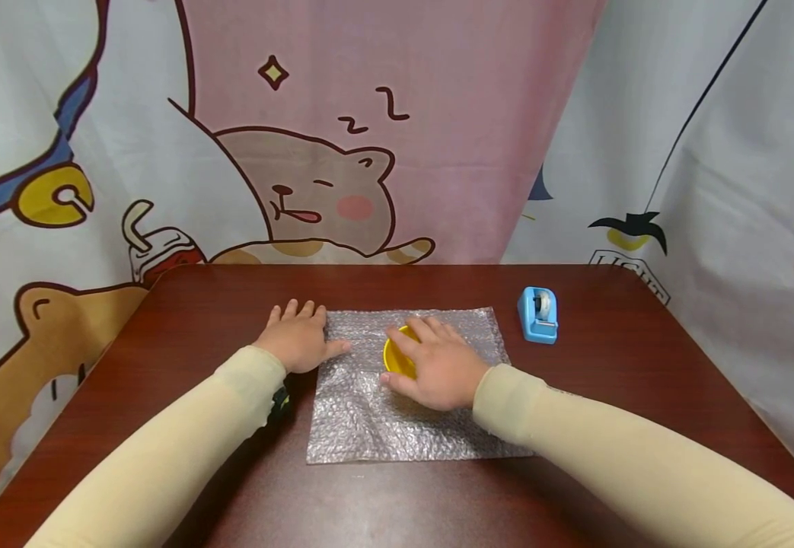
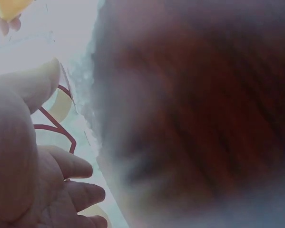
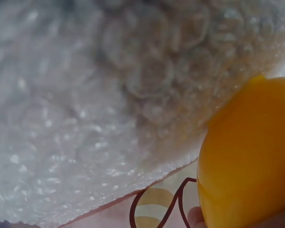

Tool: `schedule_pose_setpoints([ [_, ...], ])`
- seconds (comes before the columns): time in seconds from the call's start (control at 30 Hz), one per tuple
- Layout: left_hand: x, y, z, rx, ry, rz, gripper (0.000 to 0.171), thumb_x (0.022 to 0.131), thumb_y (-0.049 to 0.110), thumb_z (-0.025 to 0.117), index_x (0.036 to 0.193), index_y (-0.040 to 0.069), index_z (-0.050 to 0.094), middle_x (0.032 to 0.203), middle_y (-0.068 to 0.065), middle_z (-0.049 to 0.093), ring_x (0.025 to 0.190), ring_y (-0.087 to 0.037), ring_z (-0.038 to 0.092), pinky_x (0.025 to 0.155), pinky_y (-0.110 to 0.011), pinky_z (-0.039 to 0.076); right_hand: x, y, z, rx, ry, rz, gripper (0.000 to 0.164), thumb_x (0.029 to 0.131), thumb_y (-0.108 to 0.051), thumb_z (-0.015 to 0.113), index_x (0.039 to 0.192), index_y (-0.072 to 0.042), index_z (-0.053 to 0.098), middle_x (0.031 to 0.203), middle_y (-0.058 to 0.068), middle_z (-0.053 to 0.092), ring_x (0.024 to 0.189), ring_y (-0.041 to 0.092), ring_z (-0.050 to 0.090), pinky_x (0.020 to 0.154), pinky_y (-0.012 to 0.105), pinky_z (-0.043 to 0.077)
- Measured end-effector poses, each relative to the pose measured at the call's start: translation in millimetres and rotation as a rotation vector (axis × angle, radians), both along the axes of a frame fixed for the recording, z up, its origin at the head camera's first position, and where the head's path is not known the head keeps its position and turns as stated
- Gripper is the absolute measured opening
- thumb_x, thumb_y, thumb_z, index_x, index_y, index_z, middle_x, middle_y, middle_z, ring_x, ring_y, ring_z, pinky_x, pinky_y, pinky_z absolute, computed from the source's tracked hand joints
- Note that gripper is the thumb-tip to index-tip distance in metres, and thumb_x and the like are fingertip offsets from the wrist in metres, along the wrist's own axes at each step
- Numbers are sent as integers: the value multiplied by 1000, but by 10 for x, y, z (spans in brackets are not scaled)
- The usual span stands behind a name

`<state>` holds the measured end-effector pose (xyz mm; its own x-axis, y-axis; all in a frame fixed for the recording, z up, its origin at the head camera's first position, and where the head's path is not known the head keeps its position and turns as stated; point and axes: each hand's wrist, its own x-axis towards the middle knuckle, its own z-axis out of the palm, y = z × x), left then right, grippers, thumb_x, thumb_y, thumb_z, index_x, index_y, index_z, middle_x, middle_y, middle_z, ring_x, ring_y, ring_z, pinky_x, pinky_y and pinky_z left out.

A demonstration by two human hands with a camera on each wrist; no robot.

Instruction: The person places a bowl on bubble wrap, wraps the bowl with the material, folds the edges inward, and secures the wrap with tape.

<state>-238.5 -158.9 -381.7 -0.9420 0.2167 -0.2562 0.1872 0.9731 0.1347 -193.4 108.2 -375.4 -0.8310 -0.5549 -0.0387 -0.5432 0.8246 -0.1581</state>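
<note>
Right-hand grip was curled from above round a smooth, round yellow container, placed on the far half of a clear, silvery bubble-wrap sheet. Left-hand grip was spread at the sheet's left edge, its thumb over the plastic. To the right, a light-blue tape dispenser stood on the glossy reddish-brown surface.

printed curtain, as you faced it: one small letter "z" and one larger "z", in dark line, above the drawn sleeping bear, the larger up and to the right. further right, under a black and yellow motif: one outlined word, seemingly "light", slanting, which you could read only in part.
</note>
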Motion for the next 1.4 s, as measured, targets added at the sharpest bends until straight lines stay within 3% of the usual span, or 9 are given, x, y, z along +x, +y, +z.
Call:
schedule_pose_setpoints([
  [0.27,-58,-16,-20,-29,-26,2,95,100,72,49,163,2,36,171,-28,23,160,-53,12,127,-70,5,0,-2,-18,-4,9,3,82,101,-72,44,166,-22,35,169,17,34,154,51,33,125,66,26],
  [0.87,-87,27,-48,-29,-29,9,90,101,66,54,164,4,35,171,-27,26,159,-53,15,128,-68,9,8,0,-27,-4,0,-15,83,100,-74,43,166,-24,35,170,16,34,155,49,33,126,66,25],
  [1.17,-85,48,-50,24,-30,2,83,102,60,58,164,9,36,170,-28,29,159,-53,17,128,-68,11,13,4,-10,-8,-8,-19,82,100,-73,45,166,-25,35,171,15,32,155,49,32,126,66,24],
  [1.4,-55,85,-43,65,14,-25,71,102,51,64,160,13,46,168,-25,35,158,-51,22,128,-67,15,17,2,-10,-18,-32,-31,81,100,-72,47,166,-26,34,172,15,30,156,49,30,127,65,22],
])
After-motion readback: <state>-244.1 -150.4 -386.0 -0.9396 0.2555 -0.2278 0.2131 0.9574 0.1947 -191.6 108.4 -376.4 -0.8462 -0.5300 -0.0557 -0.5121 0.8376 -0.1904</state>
